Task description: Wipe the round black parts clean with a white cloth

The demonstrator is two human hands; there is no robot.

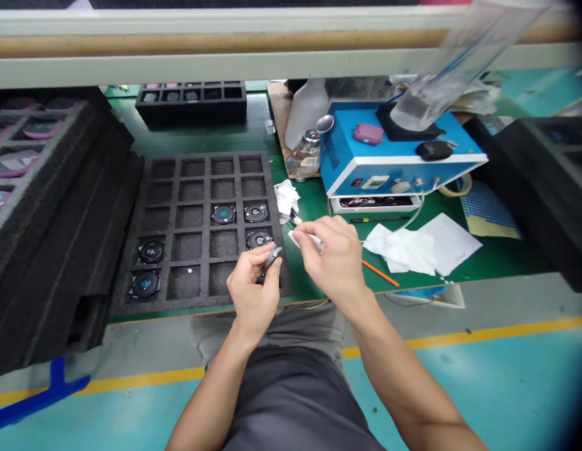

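My left hand (pixel 254 285) is closed around a small dark watch case (pixel 272 257), tilted on edge between thumb and fingers above the near right corner of the black foam tray (pixel 203 238). My right hand (pixel 332 250) pinches a slim white item (pixel 315 241) just to the right of it; the fingers hide most of it. A thin clear tube (pixel 415 216) runs from the blue box towards this hand. Round black watch cases sit in several tray pockets, among them one (pixel 259 239) right beside my left fingers and another (pixel 145 284) at the near left.
Behind my right hand stands a blue box (pixel 398 150) with knobs. A glass bottle (pixel 307 153) is at its left. White wipes (pixel 408 249) and an orange stick (pixel 381 273) lie on the green bench. Stacked foam trays (pixel 51 232) rise at left; a shelf edge (pixel 291 62) crosses above.
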